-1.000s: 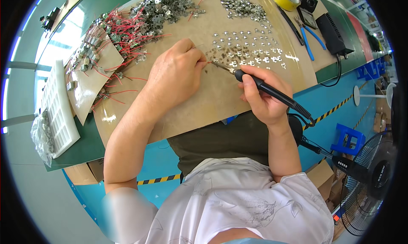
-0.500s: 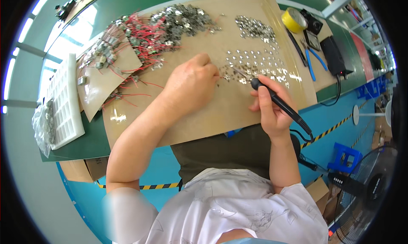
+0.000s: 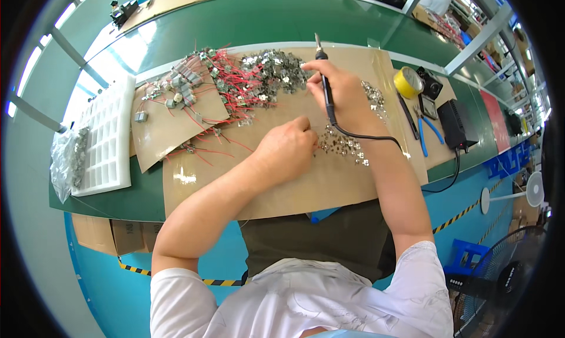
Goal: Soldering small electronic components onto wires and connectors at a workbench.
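Note:
My right hand (image 3: 341,94) is raised over the far middle of the brown board (image 3: 276,197), closed around a black soldering iron (image 3: 325,82). The iron stands nearly upright with its metal tip pointing away from me, clear of the parts. Its cable runs down across my right forearm. My left hand (image 3: 288,147) rests on the board with fingertips pinched at the left edge of a patch of small shiny metal parts (image 3: 347,147); whatever is between those fingers is hidden. Beyond it lies a heap of small metal pieces (image 3: 273,70), beside parts with red wires (image 3: 229,85).
At left stand a white compartment tray (image 3: 106,150) and a clear plastic bag (image 3: 66,161) of parts. Yellow tape (image 3: 408,82), blue-handled pliers (image 3: 425,135) and a black power box (image 3: 458,125) lie at right. A black fan (image 3: 506,279) stands at lower right.
My right hand has lifted the soldering iron away from the small parts, up and to the left, turning its tip to the far side. My left hand stays pinched by the parts.

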Available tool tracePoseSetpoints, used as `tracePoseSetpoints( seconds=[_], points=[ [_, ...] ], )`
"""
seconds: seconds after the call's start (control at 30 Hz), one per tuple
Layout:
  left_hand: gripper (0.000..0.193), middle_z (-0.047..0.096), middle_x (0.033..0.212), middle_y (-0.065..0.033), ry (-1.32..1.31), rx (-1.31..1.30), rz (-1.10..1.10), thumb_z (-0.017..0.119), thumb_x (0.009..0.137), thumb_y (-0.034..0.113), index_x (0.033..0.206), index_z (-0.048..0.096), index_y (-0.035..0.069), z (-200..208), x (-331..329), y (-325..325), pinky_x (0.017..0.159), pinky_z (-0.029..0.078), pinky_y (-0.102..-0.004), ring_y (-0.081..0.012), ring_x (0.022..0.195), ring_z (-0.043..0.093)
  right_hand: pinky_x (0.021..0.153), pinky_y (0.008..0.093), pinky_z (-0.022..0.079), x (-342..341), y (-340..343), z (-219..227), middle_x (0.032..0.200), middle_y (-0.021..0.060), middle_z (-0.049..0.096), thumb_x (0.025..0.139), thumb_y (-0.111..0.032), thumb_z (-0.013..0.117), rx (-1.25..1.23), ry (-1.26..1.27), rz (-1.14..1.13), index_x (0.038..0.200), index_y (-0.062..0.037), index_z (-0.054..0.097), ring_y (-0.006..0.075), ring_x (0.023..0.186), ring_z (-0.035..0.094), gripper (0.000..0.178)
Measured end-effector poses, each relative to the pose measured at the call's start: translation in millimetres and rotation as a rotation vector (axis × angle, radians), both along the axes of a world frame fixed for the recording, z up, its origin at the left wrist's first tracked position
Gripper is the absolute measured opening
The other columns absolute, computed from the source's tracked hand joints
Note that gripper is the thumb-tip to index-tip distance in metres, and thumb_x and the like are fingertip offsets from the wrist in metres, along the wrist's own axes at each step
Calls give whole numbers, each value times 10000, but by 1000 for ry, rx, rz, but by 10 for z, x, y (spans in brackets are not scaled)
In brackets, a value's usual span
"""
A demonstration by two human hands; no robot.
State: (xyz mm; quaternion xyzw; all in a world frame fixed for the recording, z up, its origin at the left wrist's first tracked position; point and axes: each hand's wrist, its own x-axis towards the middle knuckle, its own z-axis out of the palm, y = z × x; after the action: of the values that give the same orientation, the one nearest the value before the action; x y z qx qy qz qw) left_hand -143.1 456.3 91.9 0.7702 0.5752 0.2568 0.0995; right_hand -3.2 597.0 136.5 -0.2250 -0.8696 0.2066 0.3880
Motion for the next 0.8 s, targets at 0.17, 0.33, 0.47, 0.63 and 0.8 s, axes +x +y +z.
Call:
tracePoseSetpoints(
  seconds=[0.17,0.33,0.47,0.63,0.8],
  points=[
    [128,649,1006,-123,17,6,-37,715,944,168,940,772,54,14,1,31,827,587,-450,-343,924,697,731,430,583,-105,397,-162,892,129,752,907,-68,714,64,-98,-118,1238,-131,685,348,796,745,338],
    [138,649,999,-134,20,26,-35,720,943,170,933,767,41,-14,-16,19,830,585,-452,-347,921,696,736,426,584,-94,547,-269,913,134,767,903,-64,710,39,-116,-109,1230,-123,687,328,796,753,333],
    [140,650,1003,-134,33,32,-35,719,947,172,936,766,41,0,-20,15,836,584,-451,-347,922,696,739,422,584,-103,557,-299,919,134,773,903,-63,706,65,-219,-134,1230,-111,681,331,797,752,331],
    [138,657,1016,-130,12,9,-22,711,953,168,944,768,42,13,-4,17,842,582,-457,-348,929,698,748,407,589,-65,639,-346,915,128,777,906,-68,700,26,-228,-71,1255,-107,669,325,813,759,353],
    [148,659,1019,-129,7,-2,-35,706,959,171,945,769,38,38,-4,2,842,581,-458,-348,929,698,758,342,592,74,577,-253,917,92,784,934,-56,714,-116,-139,-113,1304,-110,663,219,832,769,377]
  ],
)
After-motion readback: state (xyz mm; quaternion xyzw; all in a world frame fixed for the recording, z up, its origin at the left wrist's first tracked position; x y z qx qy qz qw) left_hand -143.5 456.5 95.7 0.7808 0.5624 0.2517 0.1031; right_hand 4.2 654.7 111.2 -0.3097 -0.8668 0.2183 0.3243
